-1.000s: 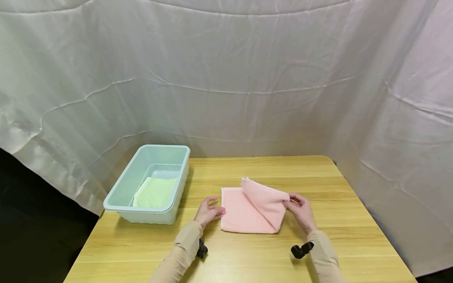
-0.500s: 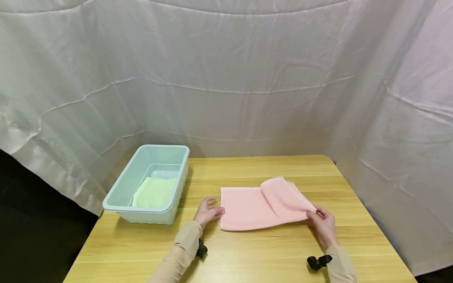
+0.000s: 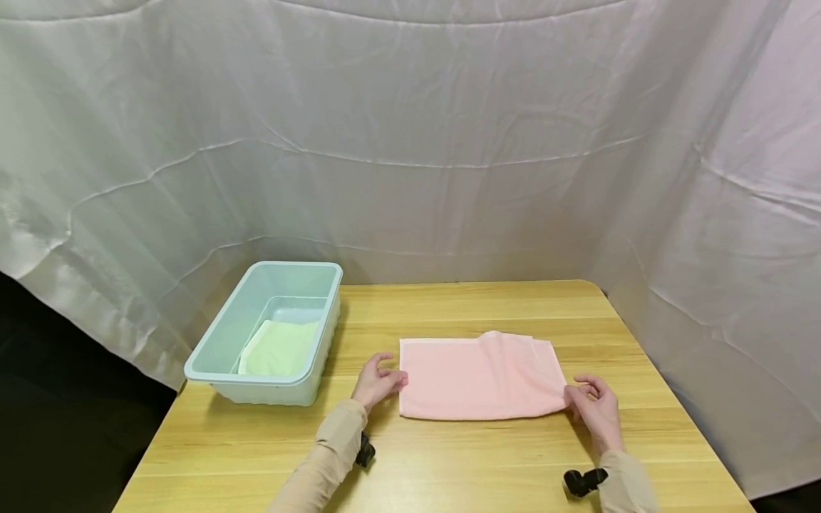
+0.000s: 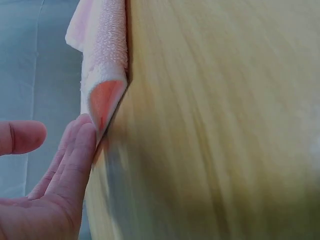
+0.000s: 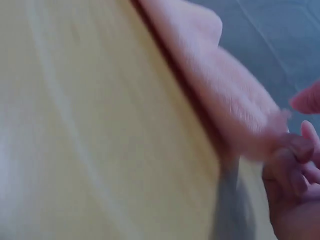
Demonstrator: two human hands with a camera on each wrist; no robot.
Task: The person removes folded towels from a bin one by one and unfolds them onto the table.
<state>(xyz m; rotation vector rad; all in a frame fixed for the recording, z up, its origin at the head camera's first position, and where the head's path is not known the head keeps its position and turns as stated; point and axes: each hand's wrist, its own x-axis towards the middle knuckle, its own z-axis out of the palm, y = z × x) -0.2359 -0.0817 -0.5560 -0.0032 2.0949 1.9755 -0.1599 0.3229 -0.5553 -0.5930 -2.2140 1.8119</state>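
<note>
Head view: the right hand point(image 3: 598, 412) has bent fingers at the 4 o'clock corner of the pink cloth point(image 3: 471, 377), flatter than half a second ago; pinching or not, I cannot tell. The left hand point(image 3: 376, 385), straight-fingered, touches its 9 o'clock edge. Between them on the desk point(image 3: 474, 463), the cloth runs lengthwise 9-to-3.

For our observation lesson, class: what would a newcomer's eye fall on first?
The pink cloth likely draws the eye first, on the wooden table between left hand and right hand. Then comes the pale blue tub to its left, holding a light green cloth.
</note>
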